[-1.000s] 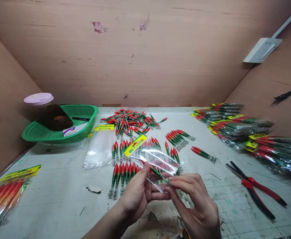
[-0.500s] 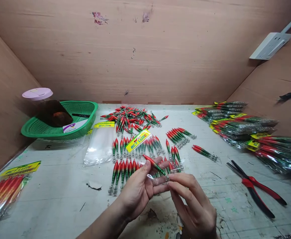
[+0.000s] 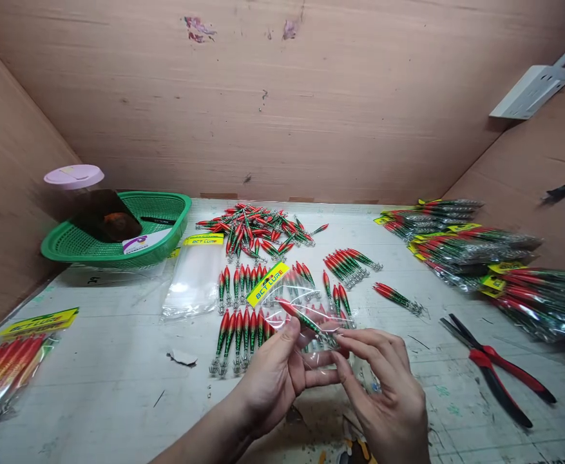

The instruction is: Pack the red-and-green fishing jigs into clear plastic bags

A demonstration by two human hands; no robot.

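My left hand (image 3: 278,367) holds a red-and-green fishing lure (image 3: 301,318) with its thumb, together with a clear plastic bag (image 3: 301,288). The bag's yellow "BCT LURE" header points to the upper left. The lure lies slantwise, red tip up-left and hooks toward my right hand (image 3: 383,393). Fingertips of that hand close on the bag's edge beside the hooks; the exact grip is partly hidden. Behind and beside my hands, several matching lures (image 3: 238,335) lie in rows, and a loose pile of lures (image 3: 258,229) lies farther back.
Left stand a green basket (image 3: 118,261) with a lidded cup (image 3: 74,177), flat empty bags (image 3: 192,280) and a filled lure pack (image 3: 16,367). On the right lie red-handled pliers (image 3: 499,370), stacked filled packs (image 3: 480,248) and small lure groups (image 3: 354,265). Board walls enclose the table.
The bag's header has turned steeper. My right hand has shifted slightly right and down, and more of the clear bag shows spread between the hands. The lure stays in my left hand.
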